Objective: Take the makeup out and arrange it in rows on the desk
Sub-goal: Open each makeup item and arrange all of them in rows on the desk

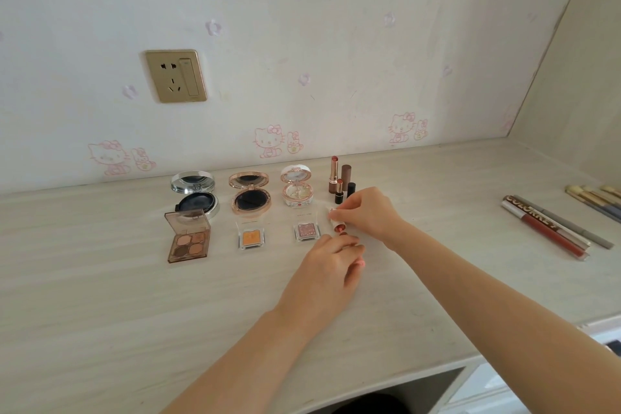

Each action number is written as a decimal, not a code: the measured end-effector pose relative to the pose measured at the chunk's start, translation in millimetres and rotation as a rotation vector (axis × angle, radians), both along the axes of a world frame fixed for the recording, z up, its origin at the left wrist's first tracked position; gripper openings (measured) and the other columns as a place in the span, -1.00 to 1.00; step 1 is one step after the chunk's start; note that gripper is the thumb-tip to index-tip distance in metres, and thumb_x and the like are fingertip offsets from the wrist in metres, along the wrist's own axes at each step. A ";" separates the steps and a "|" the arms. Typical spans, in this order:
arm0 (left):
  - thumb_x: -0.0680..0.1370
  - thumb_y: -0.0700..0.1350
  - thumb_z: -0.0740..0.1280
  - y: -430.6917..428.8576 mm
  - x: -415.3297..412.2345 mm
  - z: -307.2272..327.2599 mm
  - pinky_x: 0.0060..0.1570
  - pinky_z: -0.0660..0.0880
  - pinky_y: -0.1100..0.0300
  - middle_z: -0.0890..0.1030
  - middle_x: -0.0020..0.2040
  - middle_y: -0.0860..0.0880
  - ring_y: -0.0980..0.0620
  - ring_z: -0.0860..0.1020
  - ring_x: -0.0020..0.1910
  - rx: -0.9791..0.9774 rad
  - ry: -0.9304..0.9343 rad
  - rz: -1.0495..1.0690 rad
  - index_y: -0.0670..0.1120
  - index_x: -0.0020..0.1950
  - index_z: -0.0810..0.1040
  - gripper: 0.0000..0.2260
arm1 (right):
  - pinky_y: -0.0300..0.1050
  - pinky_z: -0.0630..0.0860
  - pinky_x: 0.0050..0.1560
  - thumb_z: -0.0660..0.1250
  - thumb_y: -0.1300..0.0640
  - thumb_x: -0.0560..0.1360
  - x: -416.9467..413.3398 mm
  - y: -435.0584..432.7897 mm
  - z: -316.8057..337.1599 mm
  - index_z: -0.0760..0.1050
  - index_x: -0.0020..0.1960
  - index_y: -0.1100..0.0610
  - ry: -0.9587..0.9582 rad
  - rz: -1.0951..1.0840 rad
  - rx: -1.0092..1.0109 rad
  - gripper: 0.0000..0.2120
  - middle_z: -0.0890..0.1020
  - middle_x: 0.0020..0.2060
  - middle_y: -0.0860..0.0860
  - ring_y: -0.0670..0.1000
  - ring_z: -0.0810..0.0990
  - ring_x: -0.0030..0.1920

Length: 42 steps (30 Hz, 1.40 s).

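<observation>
On the desk (pixel 100 279) the back row holds a silver compact (pixel 193 191), a rose-gold compact (pixel 250 193) and a white ornate compact (pixel 297 186), all open. In front lie a brown eyeshadow palette (pixel 188 235), an orange eyeshadow pan (pixel 250 233) and a pink glitter pan (pixel 306 231). Two uncapped lipsticks (pixel 333 175) stand at the row's right end beside a brown cap (pixel 346 175) and a black cap (pixel 351 189). My right hand (pixel 366 212) pinches a white-cased lipstick (pixel 335 220) with its red tip showing. My left hand (pixel 332 259) is curled just below it, a small pink piece, seemingly the cap, showing under its fingers.
Lip gloss tubes (pixel 544 228) and several brushes (pixel 594 195) lie at the desk's right side. A gold wall socket (pixel 176 76) sits on the wall behind. The desk's front edge runs near the bottom right, with an opening below it.
</observation>
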State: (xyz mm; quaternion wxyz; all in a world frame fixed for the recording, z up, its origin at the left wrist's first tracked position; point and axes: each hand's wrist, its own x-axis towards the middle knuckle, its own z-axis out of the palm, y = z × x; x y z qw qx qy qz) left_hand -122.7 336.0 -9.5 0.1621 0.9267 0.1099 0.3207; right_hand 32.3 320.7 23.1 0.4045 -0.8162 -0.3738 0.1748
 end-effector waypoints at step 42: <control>0.56 -0.18 0.23 -71.0 155.0 21.6 0.19 0.42 0.10 0.60 0.16 0.02 0.03 0.39 0.25 -0.142 0.245 -0.210 -0.06 0.25 0.57 -0.71 | 0.01 0.53 0.06 0.28 0.20 0.52 91.3 -243.5 -7.7 0.59 0.09 0.10 -0.656 -0.265 -0.131 -0.81 0.65 0.03 -0.02 0.06 0.53 0.13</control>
